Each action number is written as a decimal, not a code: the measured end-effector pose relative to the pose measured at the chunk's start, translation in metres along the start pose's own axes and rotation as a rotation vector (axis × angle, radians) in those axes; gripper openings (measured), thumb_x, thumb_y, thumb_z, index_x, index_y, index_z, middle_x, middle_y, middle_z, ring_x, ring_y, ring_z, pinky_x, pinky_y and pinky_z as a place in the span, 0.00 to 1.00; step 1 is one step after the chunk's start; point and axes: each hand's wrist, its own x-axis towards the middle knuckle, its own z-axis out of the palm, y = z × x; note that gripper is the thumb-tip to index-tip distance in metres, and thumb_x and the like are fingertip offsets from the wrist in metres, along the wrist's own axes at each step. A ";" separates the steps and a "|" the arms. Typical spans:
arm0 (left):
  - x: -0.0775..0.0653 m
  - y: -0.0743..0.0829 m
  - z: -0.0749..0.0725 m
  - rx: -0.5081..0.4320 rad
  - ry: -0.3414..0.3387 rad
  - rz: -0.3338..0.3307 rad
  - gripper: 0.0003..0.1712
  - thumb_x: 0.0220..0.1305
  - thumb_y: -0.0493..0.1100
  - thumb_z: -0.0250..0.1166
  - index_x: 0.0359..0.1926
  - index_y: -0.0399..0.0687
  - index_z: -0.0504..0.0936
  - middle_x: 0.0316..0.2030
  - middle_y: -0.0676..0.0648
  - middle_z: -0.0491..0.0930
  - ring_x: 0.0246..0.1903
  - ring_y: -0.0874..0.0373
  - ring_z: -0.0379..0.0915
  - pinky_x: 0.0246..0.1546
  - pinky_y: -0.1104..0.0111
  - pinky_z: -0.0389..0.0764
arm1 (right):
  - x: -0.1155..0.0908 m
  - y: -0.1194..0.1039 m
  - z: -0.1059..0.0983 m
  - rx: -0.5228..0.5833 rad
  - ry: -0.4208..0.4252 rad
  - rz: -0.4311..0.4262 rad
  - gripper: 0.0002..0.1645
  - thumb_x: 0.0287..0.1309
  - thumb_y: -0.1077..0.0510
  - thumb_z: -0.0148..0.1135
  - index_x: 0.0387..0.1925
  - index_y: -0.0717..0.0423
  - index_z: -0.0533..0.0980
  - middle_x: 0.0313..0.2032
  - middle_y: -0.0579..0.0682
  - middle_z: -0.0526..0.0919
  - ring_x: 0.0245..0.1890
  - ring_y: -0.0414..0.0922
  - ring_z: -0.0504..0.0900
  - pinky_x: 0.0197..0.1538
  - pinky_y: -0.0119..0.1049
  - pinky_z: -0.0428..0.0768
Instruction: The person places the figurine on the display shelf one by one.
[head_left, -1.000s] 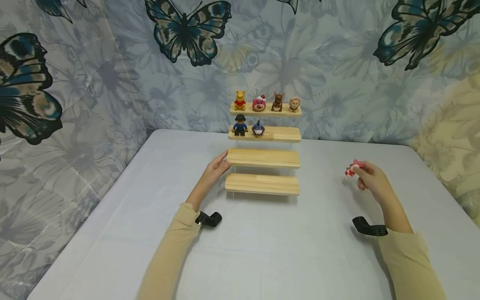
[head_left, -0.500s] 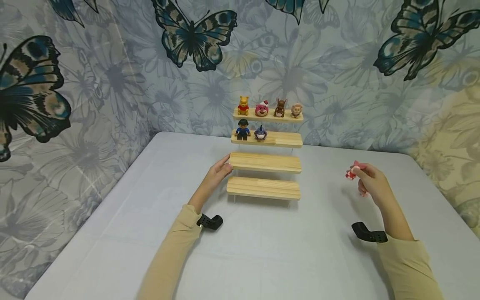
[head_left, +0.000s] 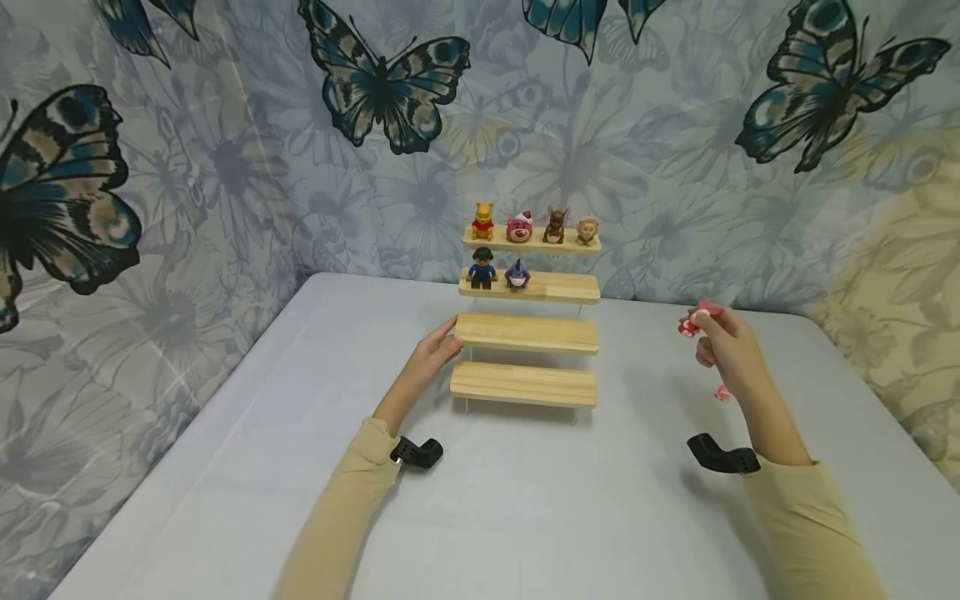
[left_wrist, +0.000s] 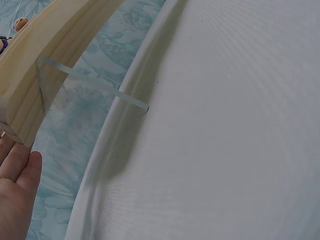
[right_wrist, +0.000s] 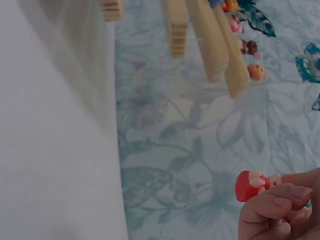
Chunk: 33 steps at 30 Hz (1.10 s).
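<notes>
My left hand (head_left: 431,354) touches the left end of the third shelf board (head_left: 527,333) of a stepped wooden rack. In the left wrist view, its fingers (left_wrist: 15,160) lie against the board's corner. To the right of the rack, my right hand (head_left: 731,346) pinches a small pink and red figurine (head_left: 688,325) above the table. The right wrist view shows the figurine's red base (right_wrist: 245,186) sticking out past the fingers; the hand hides part of it. A second pink figurine (head_left: 722,392) sits on the table beside the right wrist.
The top board (head_left: 531,245) bears several figurines, a yellow bear (head_left: 482,222) leftmost. On the second board (head_left: 566,287) stand a blue-clothed figure (head_left: 482,271) and a grey-blue donkey (head_left: 517,275). The lowest board (head_left: 523,384) is nearest. Patterned fabric (head_left: 600,150) rises behind.
My right hand has moved slightly left and up with the figurine, bringing the second pink figurine into fuller view. The left hand stays at the rack. The head view has shifted slightly.
</notes>
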 end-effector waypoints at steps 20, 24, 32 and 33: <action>0.005 -0.019 -0.006 -0.017 0.024 0.023 0.31 0.68 0.42 0.49 0.67 0.38 0.50 0.59 0.36 0.62 0.56 0.48 0.61 0.55 0.67 0.62 | 0.016 -0.061 0.115 -0.168 -0.146 -0.114 0.06 0.65 0.59 0.48 0.42 0.53 0.69 0.29 0.48 0.74 0.08 0.36 0.54 0.12 0.30 0.56; 0.003 -0.014 -0.005 -0.022 0.012 0.008 0.30 0.69 0.40 0.48 0.67 0.38 0.50 0.59 0.35 0.61 0.57 0.47 0.60 0.55 0.66 0.61 | 0.023 -0.062 0.124 -0.208 -0.181 -0.077 0.09 0.65 0.57 0.48 0.43 0.57 0.69 0.32 0.48 0.74 0.08 0.37 0.56 0.12 0.31 0.58; -0.002 0.001 0.000 -0.026 0.000 0.004 0.29 0.69 0.36 0.46 0.67 0.34 0.48 0.59 0.31 0.60 0.57 0.43 0.58 0.56 0.64 0.60 | 0.038 -0.061 0.140 -0.333 -0.288 0.000 0.25 0.67 0.54 0.44 0.55 0.72 0.59 0.39 0.52 0.73 0.09 0.37 0.62 0.15 0.31 0.65; -0.001 -0.001 -0.001 -0.032 0.001 0.004 0.29 0.69 0.36 0.46 0.67 0.34 0.48 0.59 0.31 0.60 0.57 0.44 0.58 0.56 0.65 0.60 | 0.039 -0.060 0.142 -0.340 -0.297 0.001 0.26 0.67 0.54 0.43 0.56 0.73 0.58 0.40 0.53 0.73 0.09 0.37 0.62 0.15 0.31 0.65</action>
